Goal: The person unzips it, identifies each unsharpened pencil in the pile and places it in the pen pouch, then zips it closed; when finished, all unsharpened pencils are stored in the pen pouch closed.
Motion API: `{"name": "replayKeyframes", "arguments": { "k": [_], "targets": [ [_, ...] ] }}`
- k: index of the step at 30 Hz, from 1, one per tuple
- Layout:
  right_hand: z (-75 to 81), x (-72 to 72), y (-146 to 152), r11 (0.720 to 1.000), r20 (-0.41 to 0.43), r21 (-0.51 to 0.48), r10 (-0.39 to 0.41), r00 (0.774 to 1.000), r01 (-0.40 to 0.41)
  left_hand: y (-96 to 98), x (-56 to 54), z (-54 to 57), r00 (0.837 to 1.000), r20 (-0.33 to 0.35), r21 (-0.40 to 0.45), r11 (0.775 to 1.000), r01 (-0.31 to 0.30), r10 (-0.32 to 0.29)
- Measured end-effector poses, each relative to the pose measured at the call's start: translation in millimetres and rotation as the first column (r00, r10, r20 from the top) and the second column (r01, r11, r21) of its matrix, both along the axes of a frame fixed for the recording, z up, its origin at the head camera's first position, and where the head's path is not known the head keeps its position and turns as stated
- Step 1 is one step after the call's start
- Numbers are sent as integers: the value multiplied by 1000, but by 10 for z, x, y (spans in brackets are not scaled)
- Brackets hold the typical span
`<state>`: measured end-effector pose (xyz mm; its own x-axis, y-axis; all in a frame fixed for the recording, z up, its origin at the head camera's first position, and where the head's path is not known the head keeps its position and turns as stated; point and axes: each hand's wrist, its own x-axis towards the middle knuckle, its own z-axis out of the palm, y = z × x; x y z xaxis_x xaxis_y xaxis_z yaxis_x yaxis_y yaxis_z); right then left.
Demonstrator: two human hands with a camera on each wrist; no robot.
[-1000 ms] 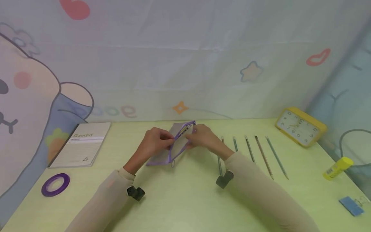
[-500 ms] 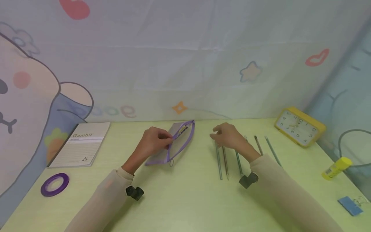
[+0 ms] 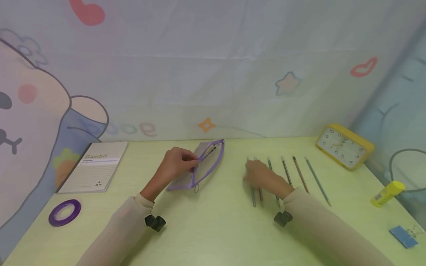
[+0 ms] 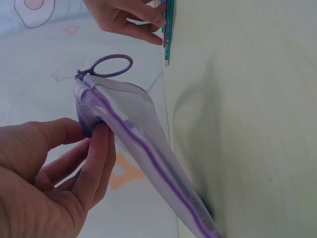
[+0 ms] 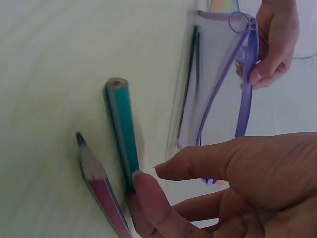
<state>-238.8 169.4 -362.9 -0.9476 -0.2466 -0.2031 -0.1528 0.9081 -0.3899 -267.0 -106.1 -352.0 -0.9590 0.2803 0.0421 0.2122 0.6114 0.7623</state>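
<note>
A translucent pouch with purple trim (image 3: 182, 181) stands unzipped at the middle of the table, with a ring on its zipper pull (image 4: 114, 65). My left hand (image 3: 178, 162) pinches its edge between thumb and fingers. Inside, a dark patterned pencil (image 3: 209, 152) shows through the opening. My right hand (image 3: 263, 177) is over the left end of a row of pencils. In the right wrist view, its fingertips (image 5: 148, 193) are right at a green pencil (image 5: 124, 134) with a blunt end, the thumb apart from it. A sharpened red pencil (image 5: 104, 193) lies beside it.
More pencils lie spaced out to the right, including a light green one (image 3: 317, 180). Beyond are a yellow clock (image 3: 346, 146), a glue stick (image 3: 387, 193) and a blue clip (image 3: 403, 236). At left are a notebook (image 3: 93, 168) and a purple tape roll (image 3: 64, 212).
My right hand has left the pouch opening, moved right and come down onto the leftmost pencils. My left hand keeps holding the pouch in place.
</note>
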Motion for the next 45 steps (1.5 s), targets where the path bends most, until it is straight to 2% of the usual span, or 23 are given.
{"name": "replayKeyframes", "arguments": {
  "k": [2,10,17,22,25,27,30,33,35,39,43,45],
  "targets": [
    [-19,13,-25,1000,1,-6,8,1000,-8,-1,-3,3,1000,-1,-2,1000,-1,1],
    [-95,10,-90,993,-94,81,98,991,-90,5,-1,39,1000,-6,-14,1000,1,-1],
    [-126,-51,-128,990,-118,124,88,989,-74,-2,-19,34,1000,-1,-12,1000,-4,4],
    [-95,-115,-70,999,-29,14,50,998,-50,3,-26,36,1000,-5,-3,1000,-3,3],
    [2,-123,-36,995,8,-96,26,1000,-25,8,-21,35,1000,1,0,1000,-2,2],
    [105,-105,-35,982,18,-186,21,1000,-17,10,-14,35,1000,6,2,1000,-1,1],
    [259,-64,-63,935,58,-355,14,998,8,10,-6,38,1000,6,2,1000,6,-6],
    [361,-23,-114,857,128,-513,31,991,39,13,0,41,1000,3,0,1000,6,-6],
    [382,-5,-156,791,195,-607,56,979,76,16,8,39,1000,3,0,1000,6,-6],
    [294,-39,-244,698,271,-709,137,953,101,20,23,20,1000,-2,-3,1000,16,-16],
    [127,-141,-352,647,287,-753,153,945,124,24,18,-6,1000,-11,8,1000,22,-22],
    [57,-193,-408,640,291,-755,130,948,144,28,13,-15,1000,-13,14,1000,20,-20]
  ]
}}
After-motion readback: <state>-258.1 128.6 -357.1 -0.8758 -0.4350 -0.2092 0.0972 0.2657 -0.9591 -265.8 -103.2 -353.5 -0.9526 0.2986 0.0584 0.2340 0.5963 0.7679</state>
